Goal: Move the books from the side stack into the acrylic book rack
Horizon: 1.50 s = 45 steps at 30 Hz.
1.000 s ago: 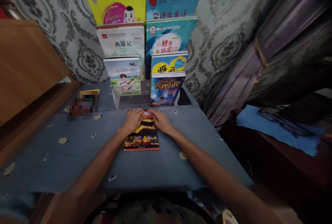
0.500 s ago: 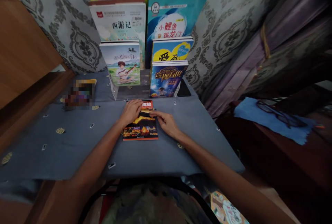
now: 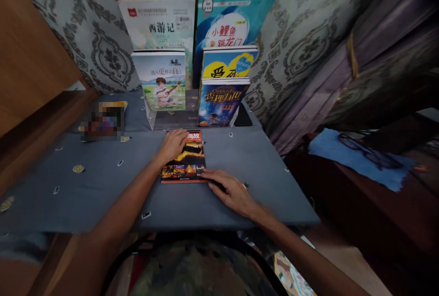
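Resting the left hand (image 3: 173,145), flat and unclenched, over the upper left of the book (image 3: 192,156), lying on the cloth-covered desk (image 3: 254,163) before the clear stand (image 3: 171,120). Touching the lower-right corner with the right hand (image 3: 231,191), thumb apart, gripping nothing. Probably needing light, even pressure on anything so thin and smooth-looking.

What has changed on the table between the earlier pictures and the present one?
The right hand moved from the top edge of the book down its right side, toward the person, to the lower right corner. The left hand stayed on the book's upper left; book and clear stand look unmoved.
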Tool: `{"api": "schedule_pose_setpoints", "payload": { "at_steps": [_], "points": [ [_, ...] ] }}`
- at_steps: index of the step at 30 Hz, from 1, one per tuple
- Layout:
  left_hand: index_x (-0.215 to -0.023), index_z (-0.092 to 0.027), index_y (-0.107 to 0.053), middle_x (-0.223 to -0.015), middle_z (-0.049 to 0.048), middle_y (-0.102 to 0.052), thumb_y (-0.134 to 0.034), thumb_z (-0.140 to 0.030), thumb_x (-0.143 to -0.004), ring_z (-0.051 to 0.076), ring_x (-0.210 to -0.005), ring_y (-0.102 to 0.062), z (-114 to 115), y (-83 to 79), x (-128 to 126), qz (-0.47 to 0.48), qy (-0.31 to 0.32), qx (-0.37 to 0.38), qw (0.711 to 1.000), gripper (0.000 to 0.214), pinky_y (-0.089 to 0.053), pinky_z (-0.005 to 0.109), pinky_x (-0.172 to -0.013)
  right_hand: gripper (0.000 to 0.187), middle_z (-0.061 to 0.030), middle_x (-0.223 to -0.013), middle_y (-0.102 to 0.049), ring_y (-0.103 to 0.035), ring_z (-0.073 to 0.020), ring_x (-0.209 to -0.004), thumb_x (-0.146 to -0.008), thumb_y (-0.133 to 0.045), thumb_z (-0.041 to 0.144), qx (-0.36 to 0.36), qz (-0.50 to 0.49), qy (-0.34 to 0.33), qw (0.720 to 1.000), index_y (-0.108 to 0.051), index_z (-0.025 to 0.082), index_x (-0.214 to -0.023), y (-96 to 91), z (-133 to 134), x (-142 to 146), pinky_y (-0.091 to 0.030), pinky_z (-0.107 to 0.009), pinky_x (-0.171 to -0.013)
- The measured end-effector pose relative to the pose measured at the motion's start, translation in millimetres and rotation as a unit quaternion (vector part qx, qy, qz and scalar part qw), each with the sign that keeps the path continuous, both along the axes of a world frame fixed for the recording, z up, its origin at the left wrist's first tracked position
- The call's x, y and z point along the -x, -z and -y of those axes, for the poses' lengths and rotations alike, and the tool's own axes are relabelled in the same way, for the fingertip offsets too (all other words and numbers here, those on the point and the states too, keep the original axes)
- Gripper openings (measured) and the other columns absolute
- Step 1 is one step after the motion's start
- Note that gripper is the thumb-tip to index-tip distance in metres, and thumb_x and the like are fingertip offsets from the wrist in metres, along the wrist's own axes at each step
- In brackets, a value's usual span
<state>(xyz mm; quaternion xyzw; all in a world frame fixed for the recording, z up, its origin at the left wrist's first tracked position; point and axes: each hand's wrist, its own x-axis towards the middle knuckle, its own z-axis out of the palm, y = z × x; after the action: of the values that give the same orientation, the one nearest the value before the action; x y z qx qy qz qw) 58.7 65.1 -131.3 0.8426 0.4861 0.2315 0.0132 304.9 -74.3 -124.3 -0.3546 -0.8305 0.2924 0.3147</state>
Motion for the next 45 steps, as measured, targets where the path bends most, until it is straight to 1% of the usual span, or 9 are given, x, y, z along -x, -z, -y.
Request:
{"api": "schedule_pose_setpoints", "payload": {
  "at_steps": [3,10,15,22,28,32,39,42,45],
  "points": [
    [-0.121,-0.020,-0.066,-0.130,0.0083,-0.067,-0.045,-0.022,-0.098,0.023,-0.122,-0.059,0,1.7,0,0.002,0.001,-0.006,1.000,0.032,-0.043,0.042,-0.108,0.037,-0.0107,-0.125,-0.069,-0.060,-0.0249,-0.124,-0.096,-0.058,0.027,-0.032,0.009,-0.030,0.999,-0.060,0.024,-0.133,0.6,-2,2,-0.050,-0.048,-0.104],
    [-0.115,-0.020,-0.069,-0.124,0.0081,-0.070,-0.046,-0.021,-0.097,0.023,-0.118,-0.062,0,1.4,6,0.007,0.013,-0.023,1.000,0.029,-0.046,0.041,-0.105,0.034,-0.0092,-0.116,-0.070,-0.063,-0.0224,-0.112,-0.100,-0.047,0.020,-0.067,0.008,-0.030,0.997,-0.061,0.026,-0.130,3.4,-10,10,-0.056,-0.045,-0.095],
    [-0.111,-0.020,-0.071,-0.123,0.0092,-0.070,-0.046,-0.019,-0.096,0.024,-0.116,-0.062,-1,-2.9,16,0.016,-0.018,-0.021,0.999,0.029,-0.048,0.043,-0.103,0.033,-0.0102,-0.115,-0.070,-0.062,-0.0225,-0.113,-0.100,-0.046,0.017,-0.089,0.005,-0.040,0.995,-0.062,0.023,-0.127,1.2,-19,21,-0.056,-0.044,-0.095],
    [-0.109,-0.019,-0.071,-0.118,0.0088,-0.071,-0.046,-0.018,-0.095,0.023,-0.112,-0.061,-7,-12.8,29,0.016,-0.032,-0.003,0.999,0.029,-0.049,0.042,-0.100,0.030,-0.0107,-0.110,-0.072,-0.064,-0.0234,-0.108,-0.100,-0.044,0.016,-0.105,0.009,-0.042,0.993,-0.065,0.022,-0.121,2.9,-32,36,-0.056,-0.044,-0.093],
    [-0.109,-0.020,-0.070,-0.119,0.0082,-0.070,-0.046,-0.020,-0.097,0.023,-0.112,-0.059,-7,-18.4,29,-0.008,-0.030,0.007,0.999,0.027,-0.048,0.039,-0.098,0.027,-0.0093,-0.110,-0.072,-0.065,-0.0217,-0.106,-0.097,-0.053,0.017,-0.083,0.003,-0.080,0.993,-0.066,0.022,-0.119,-2.5,-40,36,-0.054,-0.041,-0.093],
    [-0.111,-0.019,-0.068,-0.120,0.0093,-0.068,-0.044,-0.020,-0.098,0.024,-0.113,-0.057,-1,-20.8,23,-0.056,-0.048,0.000,0.997,0.027,-0.046,0.040,-0.099,0.026,-0.0092,-0.110,-0.073,-0.065,-0.0218,-0.106,-0.096,-0.053,0.020,-0.056,-0.029,-0.022,0.998,-0.068,0.021,-0.117,-0.7,-64,33,-0.054,-0.040,-0.093],
    [-0.107,-0.016,-0.065,-0.114,0.0124,-0.066,-0.044,-0.028,-0.099,0.026,-0.105,-0.057,12,-28.8,1,-0.129,-0.123,0.002,0.984,0.026,-0.046,0.041,-0.092,0.040,-0.0109,-0.120,-0.070,-0.060,-0.0258,-0.114,-0.086,-0.053,0.008,-0.055,0.013,0.105,0.993,-0.064,0.019,-0.123,14.7,-137,45,-0.046,-0.049,-0.103],
    [-0.107,-0.016,-0.065,-0.113,0.0129,-0.066,-0.045,-0.034,-0.100,0.027,-0.106,-0.058,15,-31.7,-7,-0.133,-0.138,0.009,0.981,0.028,-0.045,0.041,-0.094,0.043,-0.0125,-0.120,-0.069,-0.060,-0.0266,-0.114,-0.084,-0.051,0.005,-0.042,0.012,0.125,0.991,-0.063,0.017,-0.123,16.0,-148,52,-0.046,-0.049,-0.103],
    [-0.108,-0.014,-0.065,-0.113,0.0152,-0.066,-0.046,-0.040,-0.099,0.029,-0.109,-0.059,17,-33.9,-13,-0.126,-0.141,0.018,0.982,0.034,-0.044,0.042,-0.096,0.042,-0.0129,-0.118,-0.070,-0.062,-0.0259,-0.113,-0.086,-0.050,0.007,-0.027,0.002,0.120,0.992,-0.062,0.016,-0.124,15.0,-144,52,-0.047,-0.047,-0.101]
  ]
}}
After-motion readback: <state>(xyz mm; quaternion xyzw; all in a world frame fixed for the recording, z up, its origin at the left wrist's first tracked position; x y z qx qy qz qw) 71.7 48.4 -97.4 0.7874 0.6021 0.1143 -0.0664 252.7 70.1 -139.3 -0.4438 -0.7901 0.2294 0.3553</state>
